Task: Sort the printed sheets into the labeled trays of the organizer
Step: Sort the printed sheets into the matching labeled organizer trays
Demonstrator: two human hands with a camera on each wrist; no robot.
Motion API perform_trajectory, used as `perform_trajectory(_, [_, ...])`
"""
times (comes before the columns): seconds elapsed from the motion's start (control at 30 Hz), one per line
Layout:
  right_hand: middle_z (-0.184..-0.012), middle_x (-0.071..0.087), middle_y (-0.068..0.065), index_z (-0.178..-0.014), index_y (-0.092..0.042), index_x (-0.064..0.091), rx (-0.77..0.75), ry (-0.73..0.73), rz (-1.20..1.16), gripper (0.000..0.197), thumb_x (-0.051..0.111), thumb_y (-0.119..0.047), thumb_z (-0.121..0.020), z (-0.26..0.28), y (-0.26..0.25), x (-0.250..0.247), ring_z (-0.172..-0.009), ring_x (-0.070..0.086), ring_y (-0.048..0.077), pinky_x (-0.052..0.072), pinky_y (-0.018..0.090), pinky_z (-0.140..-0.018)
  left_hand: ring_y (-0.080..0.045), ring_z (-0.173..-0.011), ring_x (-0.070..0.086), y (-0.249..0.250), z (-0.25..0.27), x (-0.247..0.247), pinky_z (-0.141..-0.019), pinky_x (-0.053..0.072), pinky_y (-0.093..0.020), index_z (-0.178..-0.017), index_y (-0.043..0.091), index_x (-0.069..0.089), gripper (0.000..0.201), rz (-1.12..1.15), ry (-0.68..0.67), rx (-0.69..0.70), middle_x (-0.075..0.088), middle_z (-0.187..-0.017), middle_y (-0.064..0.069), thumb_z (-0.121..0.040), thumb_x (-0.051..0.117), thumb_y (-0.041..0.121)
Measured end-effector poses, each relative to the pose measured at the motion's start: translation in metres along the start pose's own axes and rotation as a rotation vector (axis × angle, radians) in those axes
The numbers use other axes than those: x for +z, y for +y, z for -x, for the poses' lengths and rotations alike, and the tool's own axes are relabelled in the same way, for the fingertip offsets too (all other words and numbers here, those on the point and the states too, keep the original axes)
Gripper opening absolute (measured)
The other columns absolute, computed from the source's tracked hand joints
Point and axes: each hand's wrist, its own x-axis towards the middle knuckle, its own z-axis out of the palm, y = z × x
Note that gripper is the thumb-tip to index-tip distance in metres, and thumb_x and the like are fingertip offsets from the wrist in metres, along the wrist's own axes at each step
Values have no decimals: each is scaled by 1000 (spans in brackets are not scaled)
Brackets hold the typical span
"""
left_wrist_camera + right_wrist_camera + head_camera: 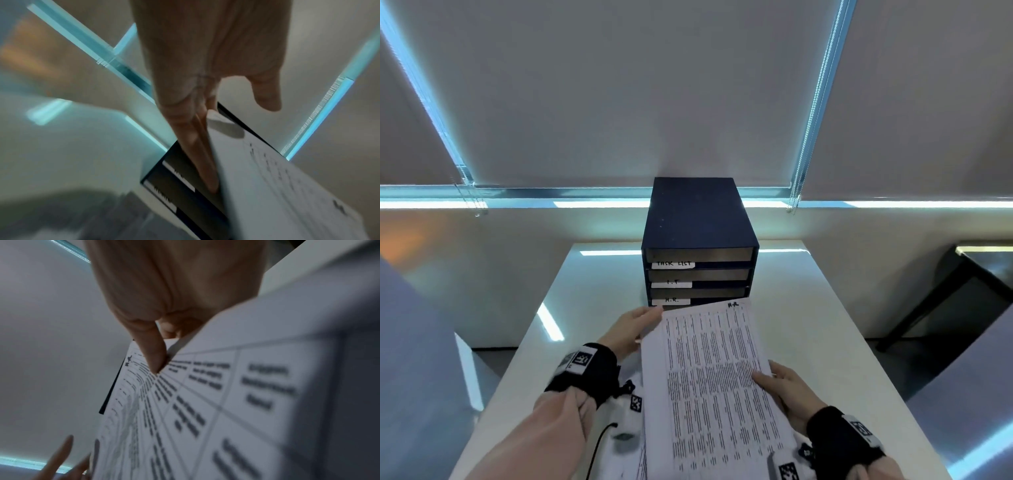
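A dark blue organizer stands at the far end of the white table, with trays labelled TASK LIST, I.T and H.R.. Both hands hold a printed sheet, marked H.R at its top corner, just in front of the lower trays. My left hand has straight fingers along the sheet's left edge, and its thumb is lifted off the paper. My right hand pinches the right edge, thumb on top of the sheet and the other fingers underneath.
More printed sheets lie under the held one near the table's front edge. A black cable runs by my left forearm. A black side table stands off to the right. Blinds cover the windows behind the organizer.
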Motion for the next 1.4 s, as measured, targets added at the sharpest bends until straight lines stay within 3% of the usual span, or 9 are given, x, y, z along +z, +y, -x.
perform_trajectory(0.17, [-119, 69, 8, -121, -10, 60, -28, -8, -2, 28, 54, -4, -94, -9, 7, -1, -119, 60, 24, 34, 46, -114, -32, -102, 61, -24, -5, -3, -71, 60, -33, -134, -1, 42, 35, 575, -29, -84, 55, -127, -27, -101, 33, 4])
perform_trajectory(0.53, [-116, 68, 19, -125, -5, 55, 43, 15, -51, 31, 52, -3, -94, -9, 3, 10, -102, 67, 33, 51, 47, -94, -30, -95, 60, -22, -17, 1, -70, 58, -35, -131, 0, 43, 32, 454, 77, -47, 59, -114, -23, -101, 31, 2])
perform_trajectory(0.73, [-134, 56, 20, -139, -7, 37, 185, 111, 66, 74, 69, -7, -73, -29, 43, 0, -116, 60, 35, 44, 53, -103, -31, -91, 58, -29, -41, 1, -80, 50, -40, -132, -6, 39, 34, 286, 271, -105, 59, -113, -23, -98, 36, -1])
perform_trajectory(0.87, [-133, 56, 19, -138, -1, 40, 190, 140, 85, 69, 70, -10, -77, -51, 35, -10, -112, 61, 33, 45, 49, -103, -23, -74, 55, -36, -52, 6, -65, 46, -31, -129, -2, 42, 34, 148, 248, -178, 60, -91, -12, -97, 47, 8])
perform_trajectory(0.97, [-112, 65, 21, -128, 1, 50, 201, 147, 96, 35, 48, 6, -93, -73, 18, -13, -89, 66, 31, 54, 41, -79, -23, -72, 55, -44, -53, 5, -65, 48, -32, -112, 4, 50, 16, 180, 208, -218, 61, -86, -11, -96, 47, 5])
perform_trajectory(1.13, [-138, 47, 30, -147, 1, 28, 182, 209, 232, 61, 54, 0, -92, -118, -13, -12, -122, 51, 44, 45, 45, -100, -17, -48, 48, -65, -53, 4, -51, 48, -25, -107, -1, 53, 15, 282, 62, -313, 50, -68, -10, -97, 47, 8])
perform_trajectory(1.27, [-51, 66, 5, -143, -5, 31, 110, 223, 147, 49, 45, 2, -97, -132, -55, 2, -49, 65, 8, 46, 16, -51, -34, -84, 68, -67, -57, 9, -68, 58, -43, -114, 10, 53, 18, 306, -61, -341, 71, -98, -16, -98, 45, 12])
perform_trajectory(1.37, [-128, 58, 24, -145, -2, 28, 66, 203, 94, 56, 53, -3, -95, -139, -65, 5, -119, 57, 31, 49, 38, -94, -31, -55, 66, -73, -77, 11, -46, 55, -32, -127, 15, 43, 27, 281, 48, -320, 68, -103, -22, -101, 37, 12])
perform_trajectory(1.4, [-137, 49, 23, -147, -2, 25, 110, 184, 97, 66, 61, -9, -92, -143, -62, 1, -124, 52, 38, 51, 46, -93, -26, -47, 61, -76, -86, 13, -40, 50, -25, -128, 15, 42, 27, 276, 99, -303, 67, -103, -21, -102, 35, 12])
